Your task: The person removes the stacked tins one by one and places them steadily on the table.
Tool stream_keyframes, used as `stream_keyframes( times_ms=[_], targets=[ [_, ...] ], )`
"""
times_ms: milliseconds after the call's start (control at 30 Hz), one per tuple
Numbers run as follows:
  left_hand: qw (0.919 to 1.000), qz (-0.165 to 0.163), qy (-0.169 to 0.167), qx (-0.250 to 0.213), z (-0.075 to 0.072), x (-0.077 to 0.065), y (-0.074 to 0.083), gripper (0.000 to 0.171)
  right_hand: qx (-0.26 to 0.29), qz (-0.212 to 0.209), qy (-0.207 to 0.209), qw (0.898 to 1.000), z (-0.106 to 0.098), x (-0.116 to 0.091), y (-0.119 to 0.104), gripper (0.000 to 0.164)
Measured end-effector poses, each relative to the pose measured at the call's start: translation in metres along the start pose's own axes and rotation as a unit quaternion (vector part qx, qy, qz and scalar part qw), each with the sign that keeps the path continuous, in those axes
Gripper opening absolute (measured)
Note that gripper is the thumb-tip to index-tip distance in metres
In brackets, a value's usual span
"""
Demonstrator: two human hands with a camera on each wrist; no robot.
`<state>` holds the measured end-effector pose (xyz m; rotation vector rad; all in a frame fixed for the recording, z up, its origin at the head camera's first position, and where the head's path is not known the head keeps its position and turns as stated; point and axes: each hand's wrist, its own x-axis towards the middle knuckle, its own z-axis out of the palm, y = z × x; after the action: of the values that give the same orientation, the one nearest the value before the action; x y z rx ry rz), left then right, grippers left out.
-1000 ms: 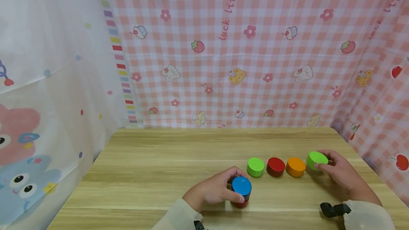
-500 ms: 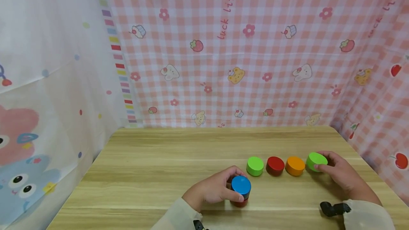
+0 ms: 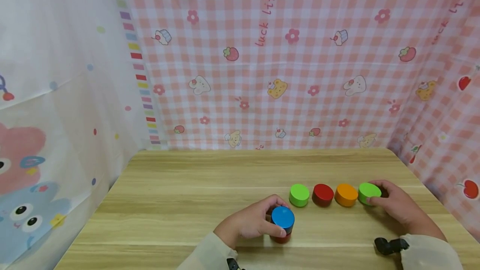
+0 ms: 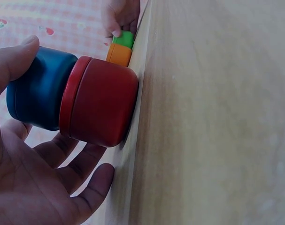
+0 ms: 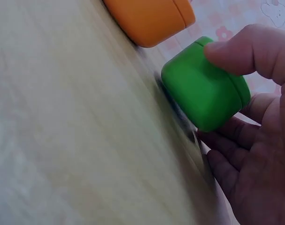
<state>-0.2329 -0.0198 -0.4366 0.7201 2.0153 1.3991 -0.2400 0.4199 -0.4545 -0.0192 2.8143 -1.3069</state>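
Note:
My left hand [image 3: 253,221] grips a small round blue tin [image 3: 283,218] between thumb and fingers. This blue tin sits on top of a red tin [image 4: 104,101], whose base rests on the wooden table. At the right end of a row, my right hand [image 3: 398,206] holds a light green tin [image 3: 369,193], thumb on the near side and fingers around the far side. In the right wrist view that green tin [image 5: 205,86] is right at the tabletop, with a dark shadow under it. Its left neighbour is an orange tin [image 3: 346,195].
Further left in the row stand a dark red tin [image 3: 323,195] and another green tin [image 3: 299,195]. The wooden table [image 3: 180,195] ends at a pink checked cloth [image 3: 240,70] behind it. A white printed cloth [image 3: 75,107] hangs on the left.
My right hand has lowered the green tin and shifted it slightly left, close beside the orange one; its top now lies more level. The left hand stays put on the blue tin.

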Motion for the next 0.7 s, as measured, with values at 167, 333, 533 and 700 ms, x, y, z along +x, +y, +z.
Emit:
stream_keyframes(
  times_ms=[167, 333, 533, 700],
  targets=[
    [1.0000, 0.004, -0.002, -0.009, -0.0005, 0.0007, -0.0019, 0.046, -0.018, -0.002, -0.001, 1.000, 0.0012, 0.0024, -0.0004, 0.064],
    [0.9999, 0.009, -0.003, -0.014, -0.0002, 0.0007, -0.0024, 0.047, -0.032, 0.003, -0.002, 0.999, -0.0007, 0.0028, -0.0020, 0.065],
    [0.9998, 0.011, 0.000, -0.014, 0.0002, 0.0010, -0.0018, 0.049, -0.040, -0.003, 0.001, 0.999, -0.0010, 0.0014, -0.0043, 0.064],
    [0.9999, 0.011, 0.000, -0.012, -0.0002, 0.0004, -0.0015, 0.050, -0.032, -0.008, -0.001, 0.999, -0.0012, 0.0005, -0.0048, 0.065]
  ],
)
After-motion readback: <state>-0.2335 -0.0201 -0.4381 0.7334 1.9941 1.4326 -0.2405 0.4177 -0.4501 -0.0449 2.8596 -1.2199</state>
